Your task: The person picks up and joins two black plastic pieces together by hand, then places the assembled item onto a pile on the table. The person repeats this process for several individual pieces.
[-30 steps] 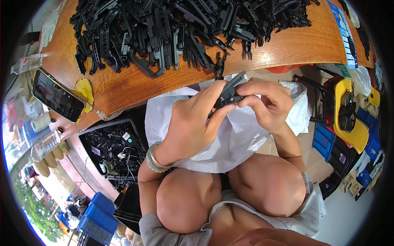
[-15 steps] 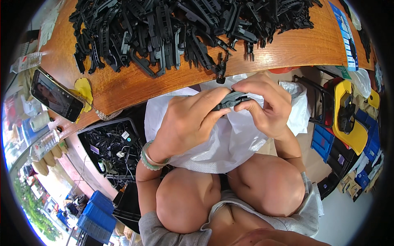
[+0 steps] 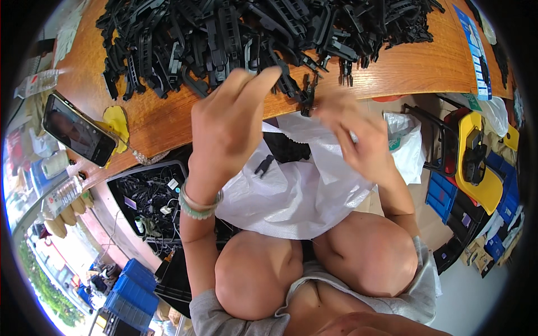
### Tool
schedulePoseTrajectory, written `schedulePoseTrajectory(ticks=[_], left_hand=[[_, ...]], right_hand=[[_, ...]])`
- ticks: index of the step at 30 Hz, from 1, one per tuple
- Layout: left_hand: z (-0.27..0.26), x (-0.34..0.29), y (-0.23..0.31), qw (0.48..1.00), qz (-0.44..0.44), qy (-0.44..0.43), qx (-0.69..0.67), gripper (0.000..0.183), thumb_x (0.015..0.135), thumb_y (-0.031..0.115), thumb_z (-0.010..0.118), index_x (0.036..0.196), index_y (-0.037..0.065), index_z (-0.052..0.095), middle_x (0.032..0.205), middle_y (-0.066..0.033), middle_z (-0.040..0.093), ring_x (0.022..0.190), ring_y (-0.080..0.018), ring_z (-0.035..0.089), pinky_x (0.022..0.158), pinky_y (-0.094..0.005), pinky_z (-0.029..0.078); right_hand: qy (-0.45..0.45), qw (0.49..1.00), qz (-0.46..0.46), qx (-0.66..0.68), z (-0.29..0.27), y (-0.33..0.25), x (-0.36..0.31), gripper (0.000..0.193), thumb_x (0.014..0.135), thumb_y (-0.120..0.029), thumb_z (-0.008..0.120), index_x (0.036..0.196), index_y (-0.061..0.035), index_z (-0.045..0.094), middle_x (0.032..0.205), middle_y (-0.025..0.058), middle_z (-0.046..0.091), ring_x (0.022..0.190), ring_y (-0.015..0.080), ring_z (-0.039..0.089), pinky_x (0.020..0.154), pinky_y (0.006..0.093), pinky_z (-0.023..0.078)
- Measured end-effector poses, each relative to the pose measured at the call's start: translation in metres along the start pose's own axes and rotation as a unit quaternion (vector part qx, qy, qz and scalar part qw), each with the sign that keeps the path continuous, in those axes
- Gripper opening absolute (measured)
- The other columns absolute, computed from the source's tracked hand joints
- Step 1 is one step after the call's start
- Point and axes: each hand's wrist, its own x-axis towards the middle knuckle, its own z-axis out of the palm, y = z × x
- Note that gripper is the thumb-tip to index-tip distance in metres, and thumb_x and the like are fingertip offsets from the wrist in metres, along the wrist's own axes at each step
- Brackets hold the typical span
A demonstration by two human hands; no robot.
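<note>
My left hand (image 3: 228, 120), with a pale green bead bracelet at the wrist, is over the near edge of the pile of black plastic parts (image 3: 224, 36). Its fingers are stretched out, and no part shows in them. My right hand (image 3: 361, 137) is lifted at the table's front edge, close to a small black clip-like piece (image 3: 307, 96) that juts over the edge. Motion smears its fingertips, so a hold there cannot be made out. Below the hands, a black plastic part (image 3: 264, 166) appears against the white woven sack (image 3: 280, 207) between my knees. More black pieces (image 3: 286, 147) show at the sack's opening.
On the wooden table (image 3: 162, 123), a phone (image 3: 78, 130) stands at the left beside a yellow piece (image 3: 116, 129). A black crate (image 3: 151, 196) of cables sits below left. To the right are a yellow chair (image 3: 476, 162), blue crates (image 3: 443, 193) and a blue printed sheet (image 3: 473, 53).
The grey-black part has left my hands, which have moved apart. My left hand has risen left toward the pile. A black part now shows against the sack, whose opening is visible.
</note>
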Motion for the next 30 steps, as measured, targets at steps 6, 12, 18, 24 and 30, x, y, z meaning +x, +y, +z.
schedulePoseTrajectory(ticks=[6,12,18,24,30], left_hand=[[0.016,0.019,-0.017,0.971,0.150,-0.027,0.182,0.033,0.070,0.003,0.060,0.103,0.006,0.063,0.086,-0.0067,0.051,0.074,-0.0180,0.058,0.053,-0.0276,0.047],[0.010,0.012,-0.019,0.975,0.062,0.148,-0.150,0.021,0.075,-0.010,0.062,0.093,-0.001,0.061,0.102,-0.0150,0.060,0.081,-0.0212,0.065,0.068,-0.0268,0.052],[-0.012,-0.008,-0.009,0.755,-0.237,0.091,-0.604,0.017,0.090,-0.001,0.052,0.105,-0.008,0.054,0.110,-0.0245,0.060,0.091,-0.0250,0.065,0.080,-0.0327,0.052],[-0.001,-0.019,0.010,0.771,-0.283,0.057,-0.568,0.035,0.094,0.003,0.048,0.125,-0.012,0.047,0.109,-0.0194,0.061,0.084,-0.0198,0.062,0.077,-0.0303,0.048],[0.007,-0.022,0.022,0.839,-0.303,0.022,-0.451,0.030,0.098,0.009,0.043,0.116,-0.013,0.054,0.092,-0.0186,0.067,0.073,-0.0216,0.068,0.063,-0.0261,0.055]], right_hand=[[0.011,0.975,-0.053,-0.215,0.002,0.016,0.020,0.021,0.066,0.000,0.062,0.086,-0.0035,0.061,0.102,0.0082,0.054,0.091,0.0253,0.050,0.072,0.0350,0.040],[0.008,0.962,-0.076,-0.261,0.001,0.022,0.013,0.021,0.065,-0.002,0.065,0.085,-0.0051,0.060,0.100,0.0055,0.056,0.091,0.0241,0.051,0.072,0.0357,0.039],[0.038,0.983,-0.081,-0.160,-0.006,0.023,0.007,0.021,0.068,0.001,0.069,0.087,-0.0035,0.059,0.091,0.0051,0.060,0.084,0.0234,0.055,0.071,0.0343,0.041],[0.042,0.999,0.016,-0.003,0.004,0.018,0.006,0.010,0.079,0.001,0.066,0.088,0.0009,0.063,0.083,0.0093,0.061,0.064,0.0210,0.058,0.053,0.0281,0.044],[0.025,0.951,0.194,0.239,0.003,0.018,-0.003,0.009,0.081,0.000,0.067,0.089,0.0039,0.066,0.081,0.0070,0.063,0.056,0.0098,0.058,0.048,0.0225,0.045]])
